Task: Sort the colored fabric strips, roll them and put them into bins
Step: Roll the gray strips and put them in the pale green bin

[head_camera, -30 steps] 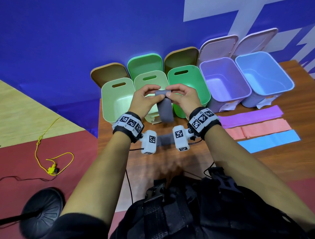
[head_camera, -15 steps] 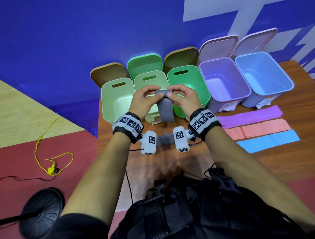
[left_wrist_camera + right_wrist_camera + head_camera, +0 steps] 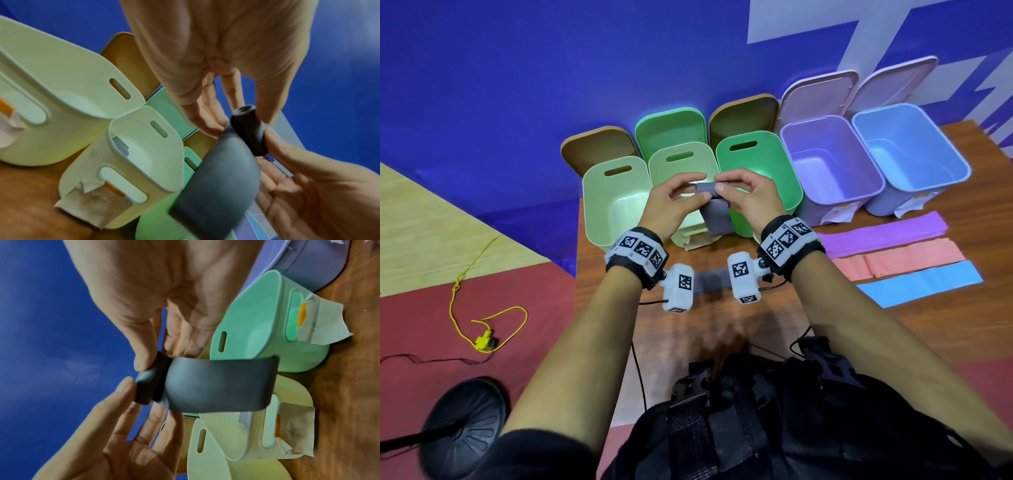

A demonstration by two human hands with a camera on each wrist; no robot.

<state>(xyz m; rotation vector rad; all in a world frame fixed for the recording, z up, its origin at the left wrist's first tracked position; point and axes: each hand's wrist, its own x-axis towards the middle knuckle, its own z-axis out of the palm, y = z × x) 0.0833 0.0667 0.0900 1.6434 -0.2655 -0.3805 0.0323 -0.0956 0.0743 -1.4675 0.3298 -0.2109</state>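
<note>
Both hands are up in front of the bins, working one grey fabric strip (image 3: 714, 212). The left hand (image 3: 671, 209) and right hand (image 3: 751, 202) each pinch an end of the small roll between thumb and curled fingertips (image 3: 269, 134), while the loose tail hangs down below the fingers toward the table (image 3: 945, 329).

I'd judge the job barely begun: this roll is only a few turns in. The purple bin (image 3: 828, 164) and blue bin (image 3: 909, 144) look empty; something grey shows inside the middle pale-green bin (image 3: 131, 146).

Counting: five open bins, five lids leaning behind, and three flat strips well right of the fingers — purple strip (image 3: 883, 233), pink strip (image 3: 900, 260), blue strip (image 3: 921, 284).
</note>
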